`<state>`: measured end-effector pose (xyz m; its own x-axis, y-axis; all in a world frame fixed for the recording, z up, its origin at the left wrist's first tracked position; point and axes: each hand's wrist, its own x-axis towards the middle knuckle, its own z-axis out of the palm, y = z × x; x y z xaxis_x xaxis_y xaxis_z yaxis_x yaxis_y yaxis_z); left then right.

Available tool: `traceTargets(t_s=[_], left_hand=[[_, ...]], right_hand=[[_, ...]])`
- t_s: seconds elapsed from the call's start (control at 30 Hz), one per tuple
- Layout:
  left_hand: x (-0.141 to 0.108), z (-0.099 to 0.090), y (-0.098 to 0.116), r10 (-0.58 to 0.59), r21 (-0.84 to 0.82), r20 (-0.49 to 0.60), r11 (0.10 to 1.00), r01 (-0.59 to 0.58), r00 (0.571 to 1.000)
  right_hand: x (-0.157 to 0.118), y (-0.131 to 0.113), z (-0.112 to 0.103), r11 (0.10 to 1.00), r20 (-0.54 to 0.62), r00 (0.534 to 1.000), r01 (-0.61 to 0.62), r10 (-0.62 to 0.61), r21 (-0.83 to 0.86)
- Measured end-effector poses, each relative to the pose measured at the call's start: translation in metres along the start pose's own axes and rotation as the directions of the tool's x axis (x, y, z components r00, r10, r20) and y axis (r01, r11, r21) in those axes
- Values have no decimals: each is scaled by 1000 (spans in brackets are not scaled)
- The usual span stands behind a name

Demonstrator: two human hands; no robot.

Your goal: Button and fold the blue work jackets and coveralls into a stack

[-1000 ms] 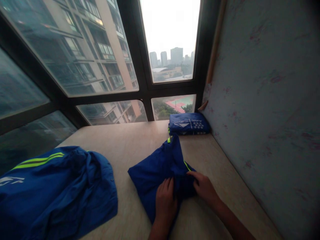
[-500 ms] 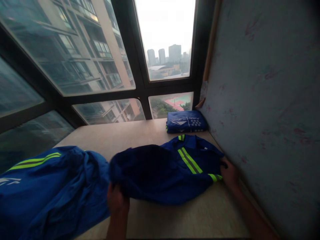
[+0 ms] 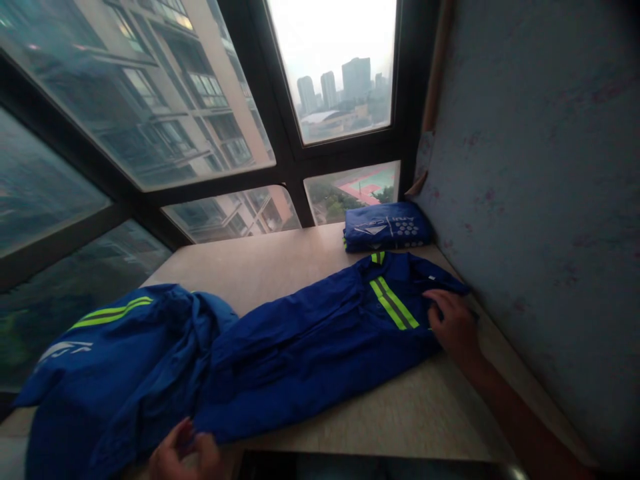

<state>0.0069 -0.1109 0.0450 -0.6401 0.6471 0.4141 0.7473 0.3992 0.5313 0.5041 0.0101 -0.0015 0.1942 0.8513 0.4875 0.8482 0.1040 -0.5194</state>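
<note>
A dark blue work jacket (image 3: 300, 353) with yellow-green and grey reflective strips lies stretched across the light surface, its collar end toward the wall. Over its chest and sleeve area, my right hand (image 3: 455, 327) reaches in with fingers extended and apart, touching or just above the cloth. My left hand (image 3: 185, 457) is at the bottom edge of the view, close to the jacket's lower hem. Its fingers are bent, with a gap between them and the thumb, and no cloth shows in them. Part of this hand is cut off by the frame.
Another blue garment (image 3: 125, 367) with reflective strips lies crumpled at left, against the jacket's lower end. A folded blue garment (image 3: 387, 227) with white print sits at the back by the window (image 3: 345, 73). The papered wall (image 3: 540, 200) bounds the right side of the light surface (image 3: 260, 260).
The jacket's lower part, bunched up before, now lies flat and extended toward the left. My left hand has moved down and left off the cloth. My right hand has left the sleeve edge, fingers spread.
</note>
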Motion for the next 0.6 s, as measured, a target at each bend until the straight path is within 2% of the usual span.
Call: traceTargets(t_s=[0.07,0.13,0.2,0.27,0.33,0.4,0.43,0.5,0.6], left_hand=[[1,17,21,250,-24,70,968,-249,966],[-3,43,43,418,-103,225,909,-405,880],[-14,70,62,492,-176,352,870,-460,797],[-30,90,78,534,-260,432,845,-466,727],[-46,98,94,579,-365,473,815,-451,664],[-57,97,111,627,-450,484,776,-442,610],[-58,94,119,646,-475,478,760,-444,594],[-56,87,134,673,-492,446,735,-467,589],[-47,86,148,692,-469,397,718,-515,603]], right_hand=[[0,-31,18,995,181,983,6,-24,100],[-1,-56,37,992,349,937,-25,-19,122],[-1,-75,51,995,450,893,-36,-11,96],[0,-87,54,995,502,864,-22,-32,102],[-2,-96,46,984,527,842,20,-113,179],[-10,-101,32,953,529,812,101,-244,286],[-17,-101,23,933,528,792,145,-308,328],[-38,-98,5,909,549,742,199,-384,367],[-74,-84,-18,908,654,644,171,-397,383]])
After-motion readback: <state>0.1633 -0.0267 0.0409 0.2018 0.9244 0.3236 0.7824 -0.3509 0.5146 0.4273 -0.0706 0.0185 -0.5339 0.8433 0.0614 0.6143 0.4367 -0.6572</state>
